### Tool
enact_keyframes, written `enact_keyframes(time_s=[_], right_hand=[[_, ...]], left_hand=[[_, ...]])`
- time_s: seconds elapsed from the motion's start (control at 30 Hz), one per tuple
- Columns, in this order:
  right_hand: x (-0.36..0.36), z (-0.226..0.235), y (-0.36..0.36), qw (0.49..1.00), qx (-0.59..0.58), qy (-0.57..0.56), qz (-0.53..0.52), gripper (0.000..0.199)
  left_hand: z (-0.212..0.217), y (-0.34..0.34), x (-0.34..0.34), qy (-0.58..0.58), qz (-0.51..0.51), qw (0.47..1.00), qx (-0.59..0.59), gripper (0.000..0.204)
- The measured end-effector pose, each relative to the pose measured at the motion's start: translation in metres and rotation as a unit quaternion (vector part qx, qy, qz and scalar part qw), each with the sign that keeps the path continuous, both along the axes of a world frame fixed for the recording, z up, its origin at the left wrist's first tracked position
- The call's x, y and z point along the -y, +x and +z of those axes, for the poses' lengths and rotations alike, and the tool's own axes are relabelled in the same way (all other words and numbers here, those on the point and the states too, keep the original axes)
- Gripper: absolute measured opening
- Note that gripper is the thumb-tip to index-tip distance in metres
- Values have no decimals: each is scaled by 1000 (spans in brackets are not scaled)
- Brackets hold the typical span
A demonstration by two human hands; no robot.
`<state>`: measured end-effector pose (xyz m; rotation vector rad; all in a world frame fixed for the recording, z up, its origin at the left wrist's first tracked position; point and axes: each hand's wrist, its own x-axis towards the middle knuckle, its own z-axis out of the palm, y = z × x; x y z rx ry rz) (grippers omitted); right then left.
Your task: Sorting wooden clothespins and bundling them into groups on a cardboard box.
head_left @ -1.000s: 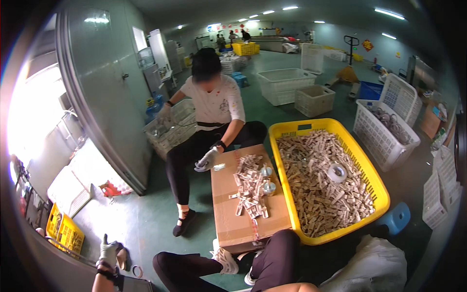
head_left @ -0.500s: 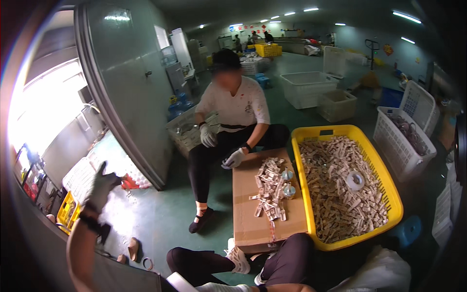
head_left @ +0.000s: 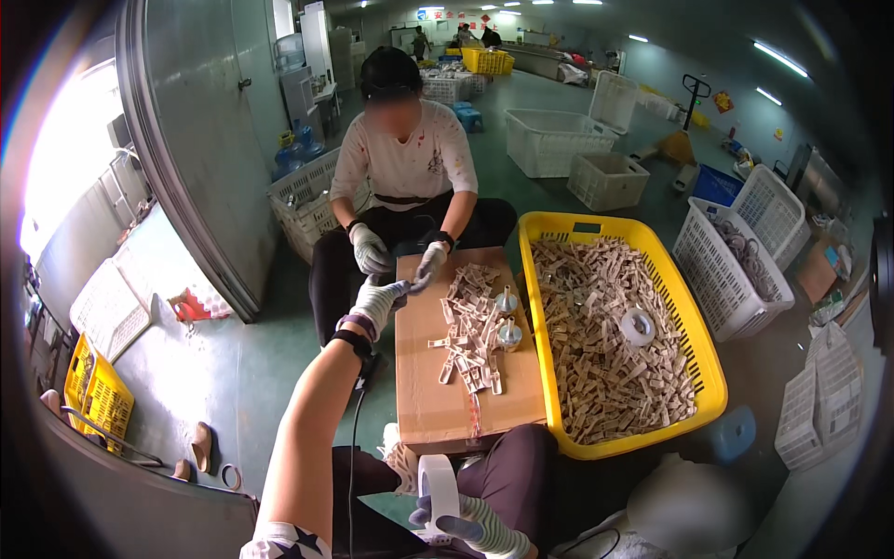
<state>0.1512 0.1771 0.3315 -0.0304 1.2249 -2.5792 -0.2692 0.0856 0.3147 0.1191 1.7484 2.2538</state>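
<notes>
My left hand (head_left: 377,306), in a striped knit glove, reaches forward beside the cardboard box (head_left: 424,373), close to a co-worker's gloved hands (head_left: 400,256). Its thumb and fingers are apart, with nothing visible between them. Low in front of me, my gloved right hand (head_left: 484,529) is closed on a wide white roll of tape (head_left: 438,486) above my lap. A pile of small beige clip-like pieces (head_left: 472,326) lies on the box. Two small round clear-and-metal items (head_left: 507,321) sit at the pile's right edge.
A yellow crate (head_left: 712,387) right of the box holds many similar beige pieces, with another tape roll (head_left: 638,326) on top. The co-worker (head_left: 405,154) sits opposite. White crates (head_left: 736,270) stand farther right, a blue stool (head_left: 734,433) near the yellow crate, a door (head_left: 200,140) left.
My left hand has swung from the far left to beside the co-worker's hands, which have come together. My right hand and the tape roll have come further into view. The view has shifted.
</notes>
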Motion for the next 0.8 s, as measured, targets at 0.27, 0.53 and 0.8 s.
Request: enact_keyframes(time_s=[0.27, 0.53, 0.8], right_hand=[[5, -11, -21, 999, 20, -9, 30, 38], [8, -17, -35, 999, 28, 2, 32, 42], [15, -16, -35, 999, 22, 3, 28, 34]], left_hand=[[-37, -15, 21, 27, -25, 985, 171, 13], [-49, -20, 19, 23, 7, 971, 238, 13], [-69, -26, 32, 40, -28, 979, 200, 21]])
